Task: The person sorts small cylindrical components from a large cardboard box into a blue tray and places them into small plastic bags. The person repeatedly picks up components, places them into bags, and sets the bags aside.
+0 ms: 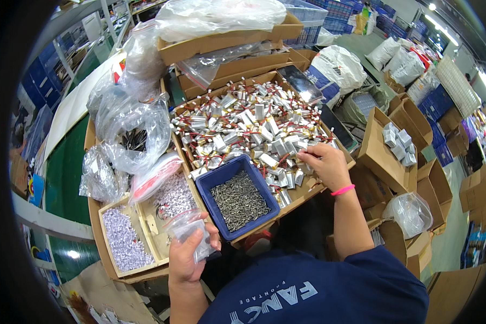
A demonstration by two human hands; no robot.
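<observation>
My left hand (192,247) grips a small clear zip-lock bag (186,231) with pale contents that I cannot make out. It is in front of a wooden divided tray (158,251) of small white plastic parts (125,239). My right hand (328,164), with a pink band at the wrist, reaches into a heap of silver pouch batteries (263,129) with red leads and white connectors. Its thumb and fingertips come together among the batteries; whether one is pinched there is unclear. Between my hands stands a blue plastic bin (202,190) of small metal screws or pins (239,200).
The batteries lie in a shallow cardboard box (303,198). Two dark phone-like devices, one a flat black slab (299,83), rest along its right side. Plastic bags (133,117) crowd the left. At right, a cardboard box (372,162) holds several grey blocks (399,143).
</observation>
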